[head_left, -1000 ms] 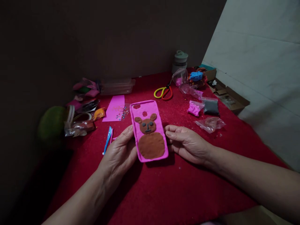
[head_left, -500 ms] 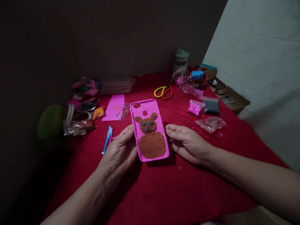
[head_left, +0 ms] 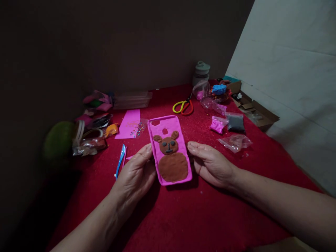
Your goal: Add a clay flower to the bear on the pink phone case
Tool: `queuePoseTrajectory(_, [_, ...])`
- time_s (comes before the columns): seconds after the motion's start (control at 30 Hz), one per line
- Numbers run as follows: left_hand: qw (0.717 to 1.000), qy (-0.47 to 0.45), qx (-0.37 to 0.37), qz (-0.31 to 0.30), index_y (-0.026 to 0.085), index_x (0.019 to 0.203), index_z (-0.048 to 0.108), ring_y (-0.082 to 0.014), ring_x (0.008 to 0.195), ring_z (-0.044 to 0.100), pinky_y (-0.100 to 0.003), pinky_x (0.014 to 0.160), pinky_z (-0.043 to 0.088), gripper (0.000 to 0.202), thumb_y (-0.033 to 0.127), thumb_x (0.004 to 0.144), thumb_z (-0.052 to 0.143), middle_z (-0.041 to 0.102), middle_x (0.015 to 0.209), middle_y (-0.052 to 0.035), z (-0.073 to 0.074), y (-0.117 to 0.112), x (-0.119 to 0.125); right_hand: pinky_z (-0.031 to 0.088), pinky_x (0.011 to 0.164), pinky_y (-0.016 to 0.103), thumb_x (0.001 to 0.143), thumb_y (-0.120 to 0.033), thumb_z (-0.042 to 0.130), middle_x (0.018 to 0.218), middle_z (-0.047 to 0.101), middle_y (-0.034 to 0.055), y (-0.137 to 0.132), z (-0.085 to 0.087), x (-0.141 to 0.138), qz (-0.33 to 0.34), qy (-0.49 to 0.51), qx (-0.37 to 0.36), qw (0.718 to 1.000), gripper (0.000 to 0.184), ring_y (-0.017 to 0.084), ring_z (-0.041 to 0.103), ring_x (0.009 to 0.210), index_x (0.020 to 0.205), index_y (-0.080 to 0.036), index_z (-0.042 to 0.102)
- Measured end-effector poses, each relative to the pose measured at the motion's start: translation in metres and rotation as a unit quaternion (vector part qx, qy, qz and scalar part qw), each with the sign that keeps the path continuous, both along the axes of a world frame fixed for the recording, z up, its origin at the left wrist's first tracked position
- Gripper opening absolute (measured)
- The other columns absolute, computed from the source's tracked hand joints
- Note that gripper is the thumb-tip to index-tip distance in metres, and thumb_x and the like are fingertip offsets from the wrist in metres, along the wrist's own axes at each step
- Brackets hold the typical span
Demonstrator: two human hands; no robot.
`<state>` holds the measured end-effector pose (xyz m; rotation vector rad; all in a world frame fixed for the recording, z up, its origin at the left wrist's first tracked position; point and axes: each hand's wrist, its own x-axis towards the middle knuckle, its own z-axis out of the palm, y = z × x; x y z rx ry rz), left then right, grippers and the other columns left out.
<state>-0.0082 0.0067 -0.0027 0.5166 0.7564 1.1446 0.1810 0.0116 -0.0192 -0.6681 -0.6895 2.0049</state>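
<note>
The red-covered bench (head_left: 210, 217) fills the lower view. Above it the hands stand apart at opposite sides: the left hand (head_left: 136, 171) grips the left edge, thumb along the rim, while the right hand (head_left: 211, 162) curls at the right edge; whether its fingers touch is unclear. Between them the pink case (head_left: 170, 124) tilts face-up toward the wearer, bearing a brown bear figure (head_left: 173, 168) with dark facial pieces. The step in hand looks like checking that decorated face; any next move calls for light edge support, keeping fingertips off the soft-looking figure. Scissors (head_left: 187, 107) lie beyond, a blue tool (head_left: 120, 161) near the left hand, and tiny gems (head_left: 138, 130) farther back.
</note>
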Motion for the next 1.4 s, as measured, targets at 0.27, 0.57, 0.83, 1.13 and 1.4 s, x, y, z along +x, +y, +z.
queuePoseTrajectory(0.27, [0.998,0.014,0.018,-0.051,0.015,0.111,0.070,-0.0212,0.095,0.068,-0.034,0.091,0.051,0.028,0.019,0.093,0.050,0.073,0.105,-0.0093,-0.001,-0.002,0.005,0.050,0.079,0.028,0.080,-0.021,0.071,0.075,0.065,-0.0021,0.001,0.001,0.002,-0.014,0.029,-0.023,0.999,0.011,0.012,0.060,0.069,0.078,-0.018,0.061])
queuePoseTrajectory(0.57, [0.994,0.026,0.021,-0.105,0.018,0.111,0.070,-0.0121,0.066,0.061,-0.024,0.064,0.047,0.029,0.017,0.082,0.068,0.073,0.093,-0.0067,0.001,-0.007,0.003,0.046,0.095,0.043,0.085,-0.021,0.059,0.097,0.070,0.0034,0.007,0.013,0.005,-0.010,0.053,-0.080,0.995,0.006,0.022,0.063,0.101,0.080,-0.020,0.059])
queuePoseTrajectory(0.83, [0.993,0.034,0.017,-0.109,0.020,0.115,0.068,-0.0147,0.083,0.065,-0.023,0.070,0.048,0.034,0.010,0.083,0.065,0.070,0.110,-0.0084,0.003,-0.008,0.005,0.045,0.098,0.043,0.084,-0.016,0.058,0.101,0.070,0.0049,0.008,0.013,0.004,-0.012,0.066,-0.091,0.994,0.005,0.023,0.063,0.105,0.085,-0.019,0.062])
queuePoseTrajectory(1.13, [0.994,0.039,0.016,-0.105,0.019,0.115,0.069,-0.0191,0.093,0.066,-0.027,0.078,0.050,0.036,0.013,0.079,0.069,0.070,0.114,-0.0096,0.004,-0.006,0.007,0.045,0.098,0.042,0.084,-0.020,0.061,0.088,0.070,0.0025,0.009,0.006,0.006,-0.019,0.058,-0.075,0.995,0.004,0.021,0.065,0.095,0.080,-0.020,0.060])
queuePoseTrajectory(1.4, [0.993,0.044,0.033,-0.107,0.021,0.114,0.069,-0.0194,0.095,0.066,-0.027,0.081,0.049,0.037,0.015,0.078,0.072,0.071,0.111,-0.0084,0.003,-0.006,0.003,0.045,0.097,0.040,0.078,-0.020,0.066,0.088,0.070,0.0025,0.009,0.007,0.006,-0.020,0.053,-0.053,0.997,0.008,0.020,0.065,0.090,0.085,-0.020,0.062])
